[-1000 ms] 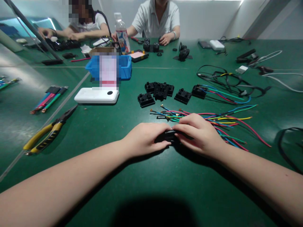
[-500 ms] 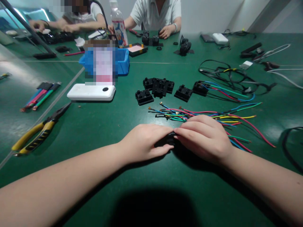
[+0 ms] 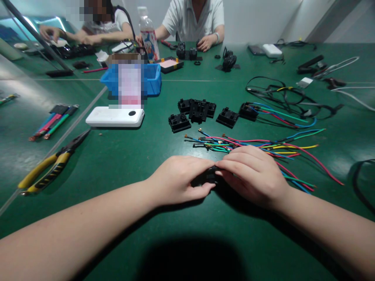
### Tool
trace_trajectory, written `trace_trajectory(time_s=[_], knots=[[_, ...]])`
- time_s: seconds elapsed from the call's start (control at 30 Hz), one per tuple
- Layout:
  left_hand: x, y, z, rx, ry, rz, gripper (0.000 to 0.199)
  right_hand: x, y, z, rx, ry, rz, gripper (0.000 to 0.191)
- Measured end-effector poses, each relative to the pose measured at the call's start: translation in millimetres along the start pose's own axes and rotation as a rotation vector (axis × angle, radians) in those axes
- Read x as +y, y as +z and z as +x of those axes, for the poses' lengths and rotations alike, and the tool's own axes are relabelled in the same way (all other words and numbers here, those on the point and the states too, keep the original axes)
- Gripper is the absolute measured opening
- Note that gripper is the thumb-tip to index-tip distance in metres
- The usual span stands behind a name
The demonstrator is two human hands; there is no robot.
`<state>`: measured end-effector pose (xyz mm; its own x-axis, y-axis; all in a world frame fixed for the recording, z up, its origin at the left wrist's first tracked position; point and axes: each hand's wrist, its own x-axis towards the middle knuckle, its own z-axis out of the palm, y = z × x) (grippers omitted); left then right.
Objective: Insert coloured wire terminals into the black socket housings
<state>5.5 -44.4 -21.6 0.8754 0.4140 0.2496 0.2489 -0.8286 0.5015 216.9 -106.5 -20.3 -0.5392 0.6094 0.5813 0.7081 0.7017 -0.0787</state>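
Observation:
Between my two hands is a small black plastic part point(image 3: 211, 174), mostly covered by fingers. My left hand point(image 3: 180, 177) grips its left side, thumb below and fingers above. Against the right end press the closed fingers of my right hand point(image 3: 253, 171). Red, blue and green wires point(image 3: 299, 181) stick out beyond the right hand; whether they join the held part is hidden. Just behind the hands lies a loose bunch of coloured wires point(image 3: 211, 142) with small metal terminals. Several black plastic housings point(image 3: 198, 111) sit farther back, and one housing point(image 3: 248, 112) has wires attached.
Yellow-handled pliers point(image 3: 54, 164) and a bundle of thick wires point(image 3: 55, 121) lie at left. A white power bank point(image 3: 114, 117) stands before a blue bin point(image 3: 154, 80). Black cables point(image 3: 281, 91) are coiled at right. Two people work across the green table point(image 3: 175, 249).
Both hands keep the same hold on the black part. Past my right hand, the green wire's end has dropped closer to the red one. The whole view has shifted slightly.

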Motion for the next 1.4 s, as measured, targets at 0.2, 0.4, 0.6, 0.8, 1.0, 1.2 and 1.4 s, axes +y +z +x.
trace_trajectory(time_s=[0.2, 0.4, 0.6, 0.8, 1.0, 1.2, 1.4], knots=[[0.7, 1.2, -0.8, -0.012, 0.029, 0.034, 0.028, 0.1, -0.1, 0.9, 0.001, -0.031, 0.005, 0.014], [4.6, -0.2, 1.6, -0.077, 0.016, 0.012, 0.030, -1.7, -3.0, 0.0, 0.035, -0.067, -0.023, 0.001], [6.0, -3.4, 2.2, -0.027, -0.068, -0.121, 0.032, 1.4, -2.1, 1.7, -0.028, -0.006, 0.044, 0.012], [5.0, -7.4, 2.4, -0.011, -0.247, -0.332, 0.026, 0.6, -2.2, 4.1, -0.161, 0.184, 0.058, 0.036], [2.6, -4.1, 4.4, 0.003, -0.369, -0.466, 0.027, 0.5, -0.6, 3.1, -0.159, 0.227, 0.040, 0.041], [0.4, -3.0, 6.8, -0.005, -0.459, -0.623, 0.035, 0.9, 2.0, 3.1, -0.212, 0.287, -0.003, 0.037], [-0.1, -3.9, 7.0, -0.030, -0.443, -0.660, 0.037, 1.2, 2.1, 3.6, -0.225, 0.290, 0.011, 0.036]])
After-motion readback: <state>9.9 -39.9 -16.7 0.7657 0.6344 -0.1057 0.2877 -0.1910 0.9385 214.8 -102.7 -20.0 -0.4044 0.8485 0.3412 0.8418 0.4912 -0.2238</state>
